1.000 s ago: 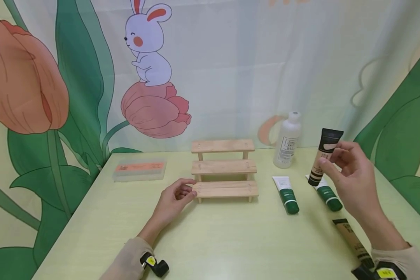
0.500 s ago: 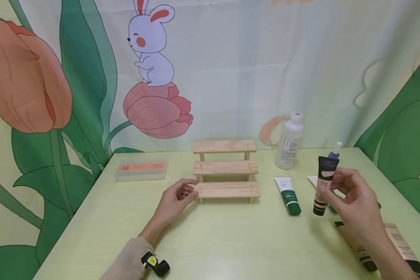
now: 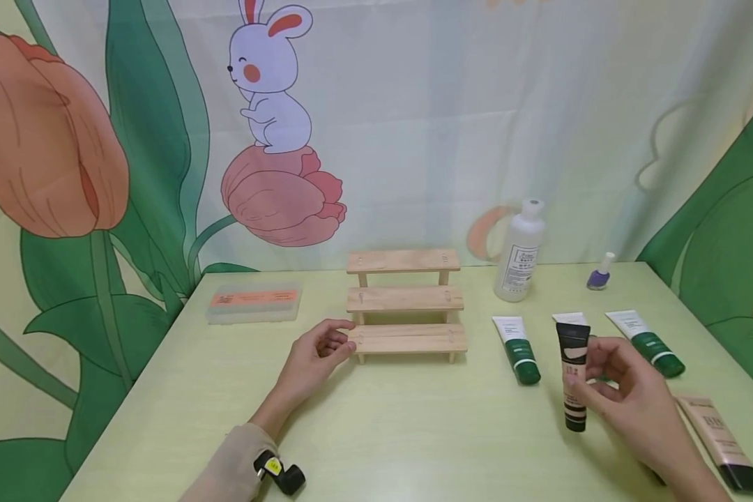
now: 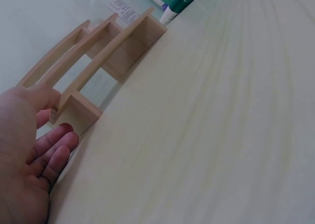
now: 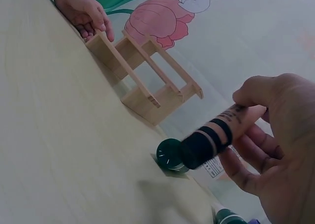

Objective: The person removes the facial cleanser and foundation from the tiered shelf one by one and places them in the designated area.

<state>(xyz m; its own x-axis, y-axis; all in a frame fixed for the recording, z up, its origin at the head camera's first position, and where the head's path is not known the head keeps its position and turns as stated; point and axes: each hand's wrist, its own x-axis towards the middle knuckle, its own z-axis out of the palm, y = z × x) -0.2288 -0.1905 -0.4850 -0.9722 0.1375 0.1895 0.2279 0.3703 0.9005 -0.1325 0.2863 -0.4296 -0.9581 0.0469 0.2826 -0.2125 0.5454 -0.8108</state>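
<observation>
A small three-tier wooden display stand stands mid-table. My left hand grips the left end of its lowest step, thumb on top and the index finger partly hidden behind the wood. On the right side, my right hand pinches a beige cosmetic tube with black ends between thumb and fingers. The tube is held nearly upright, its flat crimped end up and round black cap down. In the right wrist view that cap points toward the table, apart from it.
Green-and-white tubes lie right of the stand, one mostly covered by my right hand. A larger beige tube lies at the near right. Behind are a white bottle, purple nail polish and, left, a flat clear case.
My right hand has brought the beige tube down and nearer to me, uncovering the nail polish and the green-and-white tube at the far right. My left hand stays at the stand.
</observation>
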